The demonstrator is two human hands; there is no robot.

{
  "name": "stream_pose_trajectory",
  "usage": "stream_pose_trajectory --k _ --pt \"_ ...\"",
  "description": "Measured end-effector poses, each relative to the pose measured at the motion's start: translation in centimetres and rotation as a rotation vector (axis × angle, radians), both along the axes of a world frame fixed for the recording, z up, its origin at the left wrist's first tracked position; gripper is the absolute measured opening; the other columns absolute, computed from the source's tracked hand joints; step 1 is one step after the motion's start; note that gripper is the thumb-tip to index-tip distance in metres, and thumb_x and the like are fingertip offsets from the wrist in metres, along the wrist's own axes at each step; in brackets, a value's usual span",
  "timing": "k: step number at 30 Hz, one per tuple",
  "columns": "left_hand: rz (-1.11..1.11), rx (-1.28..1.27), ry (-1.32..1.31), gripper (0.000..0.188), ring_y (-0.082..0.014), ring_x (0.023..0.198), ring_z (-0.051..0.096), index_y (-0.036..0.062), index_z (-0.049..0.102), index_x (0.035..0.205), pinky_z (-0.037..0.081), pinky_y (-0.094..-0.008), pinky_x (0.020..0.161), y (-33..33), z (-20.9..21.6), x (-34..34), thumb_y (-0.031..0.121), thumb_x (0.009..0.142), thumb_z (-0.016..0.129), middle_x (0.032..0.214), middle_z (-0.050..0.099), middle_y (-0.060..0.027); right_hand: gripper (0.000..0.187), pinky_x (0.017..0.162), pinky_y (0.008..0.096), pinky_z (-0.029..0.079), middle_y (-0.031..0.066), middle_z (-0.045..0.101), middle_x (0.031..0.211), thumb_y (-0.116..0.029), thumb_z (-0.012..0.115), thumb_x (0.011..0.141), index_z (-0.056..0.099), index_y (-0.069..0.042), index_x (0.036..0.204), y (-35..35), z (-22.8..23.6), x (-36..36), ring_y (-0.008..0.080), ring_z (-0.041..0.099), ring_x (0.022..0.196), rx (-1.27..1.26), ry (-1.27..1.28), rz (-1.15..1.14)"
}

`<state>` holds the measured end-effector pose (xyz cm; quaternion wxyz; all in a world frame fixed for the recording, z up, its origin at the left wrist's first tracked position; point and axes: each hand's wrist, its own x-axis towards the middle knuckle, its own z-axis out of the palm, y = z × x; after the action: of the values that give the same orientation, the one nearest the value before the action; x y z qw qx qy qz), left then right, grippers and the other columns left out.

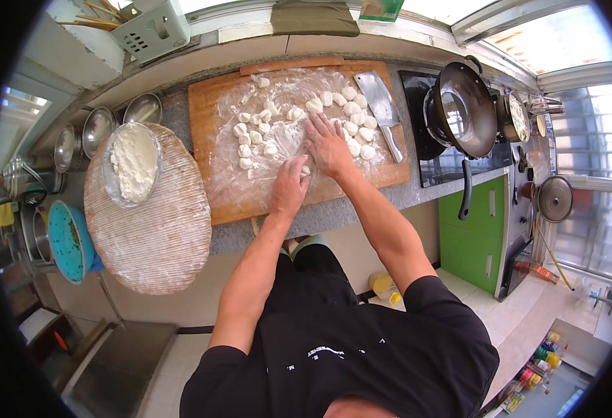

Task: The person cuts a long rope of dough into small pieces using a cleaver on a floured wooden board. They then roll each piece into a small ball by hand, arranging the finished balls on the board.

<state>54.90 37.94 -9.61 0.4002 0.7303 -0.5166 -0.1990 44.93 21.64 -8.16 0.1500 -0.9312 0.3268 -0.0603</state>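
Small white dough pieces lie in two groups on a floured wooden board [201, 139]. My left hand [290, 188] rests at the near middle of the board, its fingers curled round a small dough piece [305, 170] that shows between thumb and fingertips. My right hand [329, 146] lies palm down just right of it, fingers stretched forward; whatever may be under the palm is hidden. Beyond its fingertips sits a dough piece [314, 105], and more dough pieces [351, 109] lie to its right. Other pieces [245, 150] are scattered on the left side.
A cleaver [379, 101] lies on the board's right edge. Farther right, a wok [465, 111] stands on the stove, its handle jutting over the counter edge. At left, a bowl of flour [134, 167] rests on a round floured tray [153, 244], beside a blue basin [67, 240].
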Motion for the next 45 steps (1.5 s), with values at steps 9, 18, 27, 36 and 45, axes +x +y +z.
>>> stream_pose_trajectory --k 9,18,27,36,45 --pt "0.303 0.000 -0.003 0.045 -0.0424 0.127 0.060 0.0022 0.061 0.138 0.049 -0.0490 0.110 4.1 -0.2 3.1 0.002 0.093 0.061 0.134 0.065 -0.0219 0.058 0.131 0.0520 0.024 0.0215 0.045 0.166 -0.032 0.059 0.107 0.052 -0.001 0.156 4.7 0.8 2.9 0.0382 0.035 0.158 0.106 -0.168 -0.125" --pt "0.394 -0.012 -0.042 0.040 -0.0418 0.121 0.062 0.0019 0.064 0.133 0.050 -0.0504 0.106 4.1 -0.1 4.0 -0.001 0.094 0.058 0.127 0.065 -0.0208 0.081 0.131 0.0554 0.022 0.0175 0.035 0.173 -0.048 0.059 0.103 0.036 -0.004 0.166 7.5 0.7 4.2 0.0353 0.033 0.160 -0.028 -0.031 -0.032" --pt "0.200 0.169 -0.293 0.032 -0.0352 0.116 0.065 0.0081 0.074 0.124 0.054 -0.0459 0.101 -0.8 1.1 6.4 0.006 0.092 0.073 0.127 0.065 -0.0160 0.071 0.132 0.0546 0.021 0.0158 0.033 0.174 -0.035 0.058 0.106 0.035 -0.005 0.166 7.1 -1.2 -0.5 0.0343 0.029 0.162 0.238 -0.244 0.017" --pt "0.062 0.249 -0.058 0.040 -0.0398 0.116 0.065 0.0023 0.066 0.130 0.054 -0.0451 0.103 -0.2 1.1 2.1 0.005 0.091 0.076 0.126 0.063 -0.0204 0.071 0.133 0.0531 0.021 0.0081 0.026 0.179 -0.042 0.056 0.108 0.032 -0.015 0.169 3.6 1.1 -2.9 0.0282 0.020 0.166 0.017 0.236 0.249" --pt "0.247 0.166 -0.003 0.040 -0.0393 0.122 0.062 0.0037 0.065 0.131 0.051 -0.0483 0.106 1.0 0.8 2.2 0.013 0.093 0.073 0.126 0.063 -0.0193 0.059 0.132 0.0514 0.022 0.0173 0.040 0.171 -0.035 0.056 0.108 0.050 -0.004 0.158 2.4 0.2 0.4 0.0351 0.031 0.161 0.163 -0.132 -0.145"
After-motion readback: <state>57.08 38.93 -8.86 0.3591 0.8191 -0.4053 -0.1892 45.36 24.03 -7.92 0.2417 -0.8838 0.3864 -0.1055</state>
